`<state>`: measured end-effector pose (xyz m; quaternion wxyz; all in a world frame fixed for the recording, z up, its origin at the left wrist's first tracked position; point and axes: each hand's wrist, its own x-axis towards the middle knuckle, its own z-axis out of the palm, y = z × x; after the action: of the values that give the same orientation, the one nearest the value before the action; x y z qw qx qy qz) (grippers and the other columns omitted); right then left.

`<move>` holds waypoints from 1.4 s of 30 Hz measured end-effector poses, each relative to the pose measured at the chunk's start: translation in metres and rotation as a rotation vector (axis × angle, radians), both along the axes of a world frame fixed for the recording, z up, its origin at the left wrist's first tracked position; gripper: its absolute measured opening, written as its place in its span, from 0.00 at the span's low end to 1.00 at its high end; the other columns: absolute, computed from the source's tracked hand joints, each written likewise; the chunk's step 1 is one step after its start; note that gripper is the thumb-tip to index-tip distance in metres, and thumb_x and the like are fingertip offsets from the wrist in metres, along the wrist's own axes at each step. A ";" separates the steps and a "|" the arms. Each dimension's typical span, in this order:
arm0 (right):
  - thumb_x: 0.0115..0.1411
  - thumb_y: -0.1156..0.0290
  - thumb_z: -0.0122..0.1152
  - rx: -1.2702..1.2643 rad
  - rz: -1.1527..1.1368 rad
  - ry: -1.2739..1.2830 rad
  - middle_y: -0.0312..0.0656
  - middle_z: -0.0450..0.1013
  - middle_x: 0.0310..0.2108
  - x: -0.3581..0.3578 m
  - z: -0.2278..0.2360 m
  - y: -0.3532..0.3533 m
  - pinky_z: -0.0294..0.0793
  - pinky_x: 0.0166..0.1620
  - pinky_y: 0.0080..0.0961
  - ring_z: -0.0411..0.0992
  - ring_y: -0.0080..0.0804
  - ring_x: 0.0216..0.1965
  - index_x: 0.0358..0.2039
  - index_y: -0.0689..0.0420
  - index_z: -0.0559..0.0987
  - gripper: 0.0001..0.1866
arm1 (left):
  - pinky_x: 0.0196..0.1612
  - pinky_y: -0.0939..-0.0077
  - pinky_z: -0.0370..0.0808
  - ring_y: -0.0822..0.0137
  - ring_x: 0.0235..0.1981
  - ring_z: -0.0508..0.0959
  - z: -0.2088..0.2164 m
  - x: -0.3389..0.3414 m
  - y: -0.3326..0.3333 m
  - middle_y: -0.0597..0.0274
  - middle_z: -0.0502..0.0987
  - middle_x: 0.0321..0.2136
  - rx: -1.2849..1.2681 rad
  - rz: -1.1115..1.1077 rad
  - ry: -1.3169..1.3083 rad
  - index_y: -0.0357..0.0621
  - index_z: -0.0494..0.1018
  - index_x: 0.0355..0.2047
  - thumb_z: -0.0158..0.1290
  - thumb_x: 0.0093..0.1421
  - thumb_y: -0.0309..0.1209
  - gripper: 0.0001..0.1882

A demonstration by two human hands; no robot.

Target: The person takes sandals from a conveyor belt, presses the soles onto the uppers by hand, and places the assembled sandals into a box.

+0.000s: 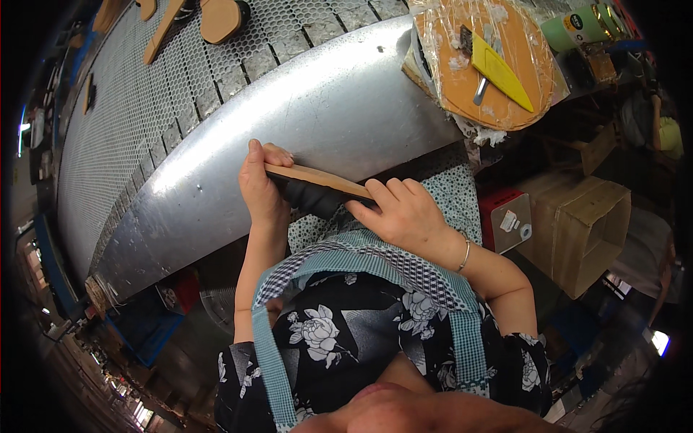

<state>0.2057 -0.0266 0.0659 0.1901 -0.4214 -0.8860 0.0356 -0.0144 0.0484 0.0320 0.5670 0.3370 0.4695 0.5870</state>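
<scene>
Left fingers: I saw the left hand [266,180] closed around one end of the piece, at its left tip.
Right fingers: the right hand [408,213] held the other end, fingers bent over it, thumb against its near side.
Shoe: the black shoe [316,195] spanned the gap between both sets of fingers, tan sole edge uppermost, slanting down toward the right; I could not tell whether it touched anything else.
Metal apron: just beyond the fingers curved a shiny, scuffed metal surface [289,115].
Round board: farther off, right of the fingers, sat a plastic-wrapped orange board [440,90] bearing a yellow scraper [502,72].
Mesh belt: past the metal, ahead and left, ran a grey mesh belt [144,123] with a tan-soled shoe [220,20] upon it.
Boxes: right of the right fingers stood a red box [498,206] and an open cardboard box [556,224].
</scene>
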 end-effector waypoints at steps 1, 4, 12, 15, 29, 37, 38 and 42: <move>0.47 0.68 0.61 -0.003 -0.004 0.000 0.36 0.69 0.33 0.000 0.001 0.001 0.62 0.28 0.21 0.64 0.26 0.27 0.35 0.46 0.79 0.12 | 0.37 0.69 0.68 0.67 0.24 0.68 -0.003 -0.001 0.002 0.60 0.67 0.16 -0.008 0.015 -0.009 0.45 0.63 0.17 0.40 0.68 0.41 0.23; 0.48 0.69 0.56 -0.005 0.023 0.051 0.35 0.66 0.27 0.000 0.004 0.000 0.61 0.27 0.22 0.64 0.27 0.27 0.35 0.50 0.79 0.12 | 0.37 0.69 0.68 0.68 0.23 0.66 -0.005 -0.004 0.003 0.61 0.65 0.16 -0.052 0.019 -0.084 0.46 0.62 0.16 0.41 0.67 0.39 0.22; 0.47 0.69 0.57 -0.045 0.045 0.102 0.35 0.65 0.25 -0.002 0.005 -0.001 0.61 0.27 0.22 0.64 0.27 0.27 0.30 0.51 0.80 0.08 | 0.38 0.69 0.67 0.68 0.23 0.64 -0.009 -0.004 0.006 0.63 0.63 0.14 -0.093 0.012 -0.238 0.47 0.62 0.15 0.41 0.67 0.38 0.22; 0.47 0.69 0.57 -0.059 0.055 0.101 0.36 0.66 0.26 -0.003 0.007 -0.002 0.62 0.27 0.22 0.65 0.28 0.28 0.30 0.52 0.80 0.09 | 0.38 0.69 0.67 0.68 0.22 0.64 -0.010 -0.005 0.006 0.63 0.64 0.14 -0.088 -0.003 -0.281 0.47 0.62 0.14 0.41 0.67 0.37 0.22; 0.46 0.66 0.64 -0.252 0.130 0.314 0.49 0.68 0.39 -0.004 0.005 -0.006 0.73 0.38 0.31 0.70 0.40 0.39 0.38 0.50 0.79 0.15 | 0.47 0.65 0.68 0.68 0.28 0.66 -0.030 -0.013 0.013 0.65 0.63 0.15 0.045 -0.117 -0.577 0.48 0.65 0.09 0.35 0.65 0.37 0.26; 0.45 0.63 0.69 -0.368 0.158 0.372 0.52 0.67 0.43 -0.006 0.002 -0.009 0.74 0.42 0.35 0.68 0.43 0.42 0.42 0.49 0.78 0.21 | 0.52 0.65 0.65 0.67 0.32 0.67 -0.032 -0.016 0.012 0.66 0.64 0.19 0.043 -0.149 -0.672 0.48 0.68 0.09 0.33 0.66 0.38 0.28; 0.45 0.63 0.69 -0.384 0.155 0.374 0.52 0.66 0.44 -0.005 0.000 -0.010 0.74 0.43 0.35 0.68 0.44 0.43 0.43 0.49 0.78 0.21 | 0.52 0.65 0.65 0.67 0.32 0.67 -0.033 -0.015 0.013 0.66 0.64 0.19 0.044 -0.147 -0.668 0.48 0.68 0.09 0.33 0.66 0.38 0.28; 0.46 0.62 0.68 -0.416 0.177 0.409 0.52 0.66 0.46 -0.003 -0.004 -0.009 0.73 0.45 0.35 0.68 0.45 0.45 0.47 0.49 0.76 0.25 | 0.52 0.65 0.64 0.67 0.33 0.67 -0.034 -0.017 0.013 0.67 0.64 0.20 0.059 -0.163 -0.662 0.48 0.67 0.08 0.34 0.65 0.38 0.28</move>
<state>0.2029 -0.0357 0.0615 0.2705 -0.3566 -0.8363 0.3166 -0.0313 0.0616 -0.0020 0.7235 0.1808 0.2144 0.6307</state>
